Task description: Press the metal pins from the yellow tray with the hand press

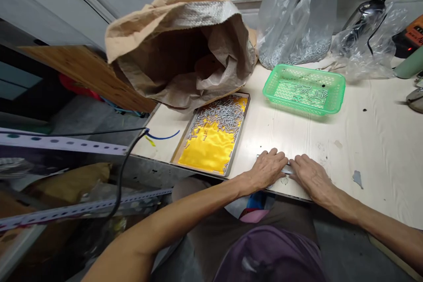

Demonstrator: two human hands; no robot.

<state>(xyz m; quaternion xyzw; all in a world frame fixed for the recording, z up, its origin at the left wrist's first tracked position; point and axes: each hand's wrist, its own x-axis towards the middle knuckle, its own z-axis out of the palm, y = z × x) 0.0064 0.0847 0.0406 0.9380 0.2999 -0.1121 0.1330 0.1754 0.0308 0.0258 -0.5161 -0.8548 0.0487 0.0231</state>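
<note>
My left hand (267, 169) and my right hand (310, 176) lie side by side, palms down, at the near edge of the pale table (363, 141). Their fingertips meet over a small clear plastic piece with tiny metal parts (287, 170), mostly hidden beneath them. To the left lies a shallow tray with a yellow lining (211, 145), its far half covered with several small silver screws (221, 112). Farther back stands a green plastic basket (304, 89) holding a few screws.
A big open brown paper sack (181, 48) lies behind the tray. A clear plastic bag of screws (294, 22) stands at the back, another crumpled clear bag (366, 44) to its right. A black cable (122, 172) hangs off the left edge.
</note>
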